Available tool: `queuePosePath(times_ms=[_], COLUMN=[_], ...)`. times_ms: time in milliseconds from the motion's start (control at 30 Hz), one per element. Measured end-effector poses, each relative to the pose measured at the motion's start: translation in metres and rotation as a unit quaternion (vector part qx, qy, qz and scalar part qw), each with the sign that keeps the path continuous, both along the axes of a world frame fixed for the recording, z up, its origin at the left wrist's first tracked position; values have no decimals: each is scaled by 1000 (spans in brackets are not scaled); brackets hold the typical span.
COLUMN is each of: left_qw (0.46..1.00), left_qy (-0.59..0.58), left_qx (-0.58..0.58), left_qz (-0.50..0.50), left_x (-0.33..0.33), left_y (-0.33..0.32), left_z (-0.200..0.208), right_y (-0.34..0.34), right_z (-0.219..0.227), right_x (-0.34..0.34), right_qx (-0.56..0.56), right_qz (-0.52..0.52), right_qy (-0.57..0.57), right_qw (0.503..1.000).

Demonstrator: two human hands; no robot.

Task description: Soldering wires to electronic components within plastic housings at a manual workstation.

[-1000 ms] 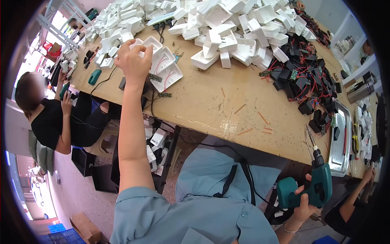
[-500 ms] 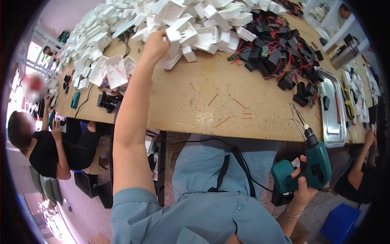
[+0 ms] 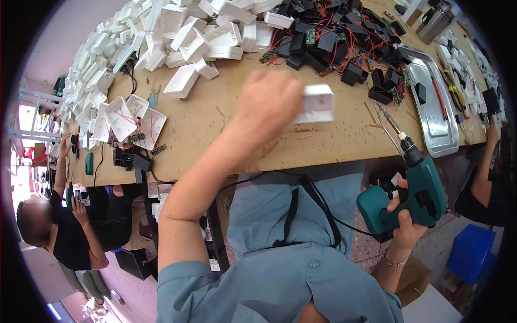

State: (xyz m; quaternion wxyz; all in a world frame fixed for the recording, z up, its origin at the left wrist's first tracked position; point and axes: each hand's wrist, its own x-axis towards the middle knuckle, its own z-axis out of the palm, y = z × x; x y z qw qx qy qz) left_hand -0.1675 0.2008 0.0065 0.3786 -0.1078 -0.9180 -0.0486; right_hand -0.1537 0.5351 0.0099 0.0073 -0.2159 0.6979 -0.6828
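Observation:
My left hand (image 3: pixel 271 102) is closed around one end of a small white plastic box (image 3: pixel 319 104), held above the middle of the table. The box's open hollow side shows; my fingers hide its other end. At the right, in front of the table edge, my right hand (image 3: pixel 405 229) grips a green soldering gun (image 3: pixel 425 188) by its handle. Its thin metal tip (image 3: pixel 389 117) points up and away, with a curved feed tube beside it. A large pile of white plastic boxes (image 3: pixel 188 40) lies beyond my left hand.
Black cases with red wires and small circuit boards (image 3: pixel 334 40) are heaped at the far right. A metal tray (image 3: pixel 451 141) stands beside them, near pliers (image 3: pixel 458 97) and a steel flask (image 3: pixel 435 22). Wired white shells (image 3: pixel 121 119) lie left. Co-workers sit at both sides; a cord (image 3: pixel 344 240) crosses my lap.
My left hand has drawn a white box out of the pile, bringing it nearer and to the right. The view has shifted; my right hand still holds the soldering gun.

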Motion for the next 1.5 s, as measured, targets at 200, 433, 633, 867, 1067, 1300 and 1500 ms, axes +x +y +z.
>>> queuePosePath(times_ms=[200,433,633,867,1067,1300,1500], left_qw=[989,993,998,995,821,722,669], left_qy=[-96,-33,-65,-49,-203,-181,-116], left_qx=[50,59,-21,-21,518,666,707], left_qz=[-102,-94,-5,-84,-124,-50,-199], left_x=[-8,-26,-86,-77,-12,23,53], left_y=[29,11,-9,-25,-53,-78,-80], left_z=[-13,-1,-3,-20,7,26,40], right_y=[9,13,14,18,10,-4,-10], right_z=[-3,-6,-7,-9,-12,-10,-10], right_x=[2,-1,0,-3,-10,-11,-11], right_qx=[-12,-21,-31,-23,-18,-35,-43], right_qz=[-6,-12,-25,-40,-33,6,28], right_qy=[12,11,-5,-8,0,-1,11], right_qw=[1000,1000,999,999,999,999,999])
